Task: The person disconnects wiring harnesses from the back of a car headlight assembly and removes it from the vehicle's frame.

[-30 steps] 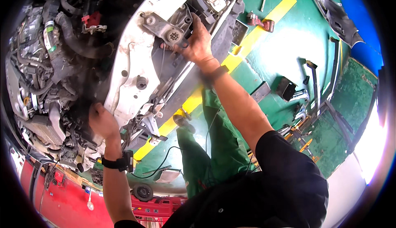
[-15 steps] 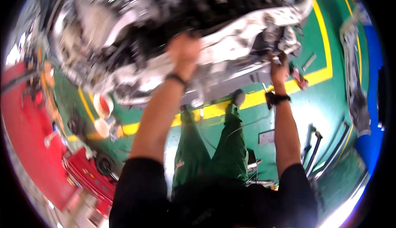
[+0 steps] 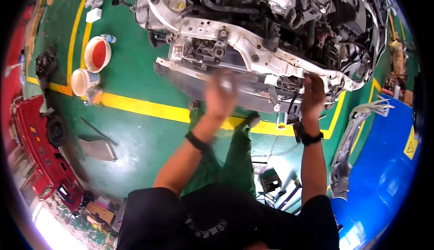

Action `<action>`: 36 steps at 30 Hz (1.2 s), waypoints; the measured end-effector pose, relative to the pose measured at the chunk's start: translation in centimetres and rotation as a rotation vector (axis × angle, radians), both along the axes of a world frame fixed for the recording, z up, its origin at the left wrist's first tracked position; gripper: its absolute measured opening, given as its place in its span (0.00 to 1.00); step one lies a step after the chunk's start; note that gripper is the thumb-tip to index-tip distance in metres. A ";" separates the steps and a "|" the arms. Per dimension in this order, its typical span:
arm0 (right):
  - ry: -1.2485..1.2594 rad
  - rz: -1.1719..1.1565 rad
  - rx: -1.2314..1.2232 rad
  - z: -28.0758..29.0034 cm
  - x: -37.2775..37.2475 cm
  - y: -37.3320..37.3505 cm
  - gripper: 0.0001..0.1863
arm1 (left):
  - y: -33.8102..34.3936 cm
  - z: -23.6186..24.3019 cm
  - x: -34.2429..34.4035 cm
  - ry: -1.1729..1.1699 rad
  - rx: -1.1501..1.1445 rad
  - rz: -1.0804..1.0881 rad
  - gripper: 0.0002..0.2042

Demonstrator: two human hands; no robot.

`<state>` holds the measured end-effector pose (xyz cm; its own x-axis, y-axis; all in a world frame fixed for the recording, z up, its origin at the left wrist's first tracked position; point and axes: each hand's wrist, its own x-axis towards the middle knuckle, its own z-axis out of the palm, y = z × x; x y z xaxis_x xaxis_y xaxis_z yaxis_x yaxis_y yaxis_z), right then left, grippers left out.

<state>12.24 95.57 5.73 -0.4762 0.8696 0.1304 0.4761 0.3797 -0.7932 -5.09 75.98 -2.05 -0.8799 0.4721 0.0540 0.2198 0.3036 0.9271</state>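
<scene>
My left hand (image 3: 221,97) is raised in front of the car's bare front end, over the grey bumper beam (image 3: 181,79). Motion smears its fingers, and no held object can be made out. At the right part of the white front crossmember (image 3: 253,51), my right hand (image 3: 313,98) stretches its fingers up close to the metal. I see nothing in its grasp, though whether the fingertips touch the crossmember is unclear. Just left of that hand are a dark bracket-like part (image 3: 294,103) and a small white block (image 3: 272,80). The engine bay (image 3: 271,6) lies open behind.
Two white buckets (image 3: 85,82) stand on the green floor at left, one reddish inside. Red body panels (image 3: 40,146) lie at far left. A grey bumper piece (image 3: 343,159) and a blue surface (image 3: 375,155) are at right. Black equipment with cables (image 3: 270,180) sits near my legs.
The view has swung, bringing the buckets further into the picture. My left hand has come back from the top of the crossmember to in front of it. My right hand stays near the right end.
</scene>
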 end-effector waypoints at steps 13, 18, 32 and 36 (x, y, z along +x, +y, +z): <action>-0.492 0.457 0.604 -8.6 -16.9 3.2 0.13 | 0.0 -12.2 -8.1 -0.197 -0.132 0.159 0.46; -0.388 0.500 0.642 -9.2 -17.0 3.2 0.11 | 1.7 -13.7 -8.7 -0.241 0.050 0.260 0.42; -0.319 0.586 0.595 -8.9 -17.1 4.0 0.15 | 4.5 -15.6 -6.4 -0.377 0.375 0.551 0.39; -0.307 0.615 0.587 -9.3 -17.3 3.9 0.15 | 3.8 -15.0 -6.6 -0.378 0.327 0.545 0.39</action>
